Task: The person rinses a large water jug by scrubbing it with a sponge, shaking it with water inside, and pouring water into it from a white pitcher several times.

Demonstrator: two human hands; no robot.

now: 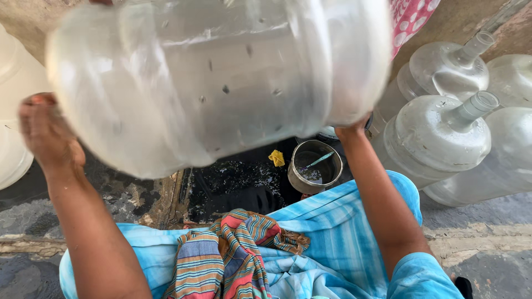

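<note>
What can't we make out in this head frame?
- Big clear jug: motion-blurred, top cut by the frame edge; neck unseen.
- Right hand: mostly hidden behind the jug, grip unclear.
- Left hand: fingers blurred against the jug.
- Metal pot: contents too small to tell.
- Jugs at right: partly cut off.

Both bare forearms raised up and forward from the lap. Left hand (pixel 47 133) lifted at left, wrist bent, palm pressed against the side of the large clear plastic water jug (pixel 221 77), fingers curled. Right hand (pixel 354 128) mostly hidden behind the jug; right forearm angled upward, blue sleeve at elbow.
</note>
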